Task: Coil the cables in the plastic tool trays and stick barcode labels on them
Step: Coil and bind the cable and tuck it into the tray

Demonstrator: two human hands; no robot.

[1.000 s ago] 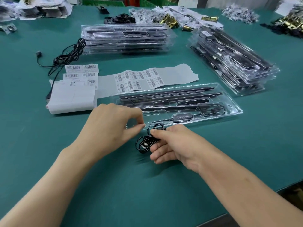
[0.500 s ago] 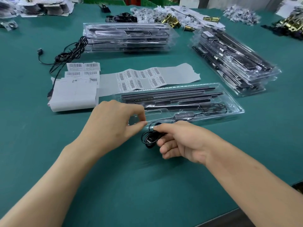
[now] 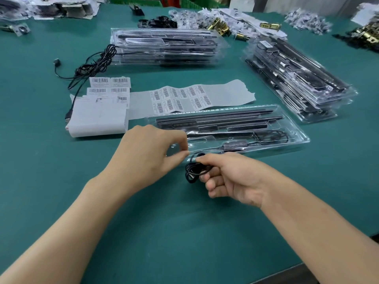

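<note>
While the right hand [image 3: 231, 177] clutched the cable coil [image 3: 193, 171] and the left hand [image 3: 149, 154] pinched something unclear, any slackened grip risked loops springing apart.

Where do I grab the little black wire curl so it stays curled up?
Pinch the coil on its right side, where the loops bunch together, coming from the right as the right hand does. One pinch there likely traps every loop; the left side fans out loose.

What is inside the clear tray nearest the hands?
Long dark bars, a black inline module and a looped cable lie in the tray; the left hand hides its left end.
</note>
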